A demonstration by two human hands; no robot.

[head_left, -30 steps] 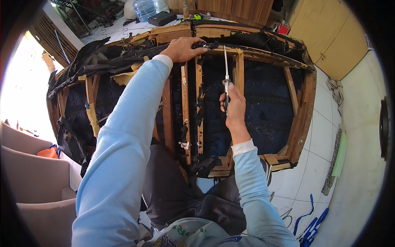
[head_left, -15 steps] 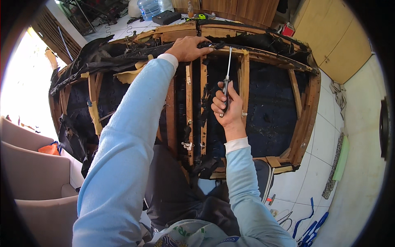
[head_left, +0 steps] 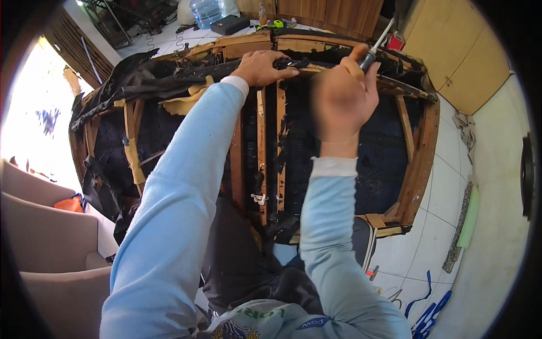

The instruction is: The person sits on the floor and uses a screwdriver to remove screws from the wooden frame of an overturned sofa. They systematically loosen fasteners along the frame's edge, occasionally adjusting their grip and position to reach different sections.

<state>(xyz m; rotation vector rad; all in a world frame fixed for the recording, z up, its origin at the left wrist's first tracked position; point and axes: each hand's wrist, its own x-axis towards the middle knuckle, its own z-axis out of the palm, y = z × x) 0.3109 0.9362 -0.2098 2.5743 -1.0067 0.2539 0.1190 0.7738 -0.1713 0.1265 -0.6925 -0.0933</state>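
Observation:
An upturned wooden furniture frame (head_left: 424, 152) lies before me, with torn black fabric (head_left: 132, 76) along its far rail. My left hand (head_left: 261, 68) is on that rail, thumb and fingers closing over the fabric-covered edge; some fingertips are hidden. My right hand (head_left: 343, 99), partly smeared, is raised above the frame's right half. It is closed round a screwdriver (head_left: 381, 40) with a dark handle, whose pale shaft points up and to the right, apart from the rail. Yellow foam (head_left: 189, 100) hangs left of my left hand.
Beige upholstered seats (head_left: 51, 237) stand at the left. Beyond the frame are a blue water jug (head_left: 206, 12), a black case (head_left: 230, 25) and wooden cabinets (head_left: 316, 16). Blue straps (head_left: 432, 316) and a green roll (head_left: 468, 217) lie on the white tiles at the right.
My right hand has lifted the screwdriver up and to the right, its tip leaving the rail area. My left hand stays at about the same place on the rail.

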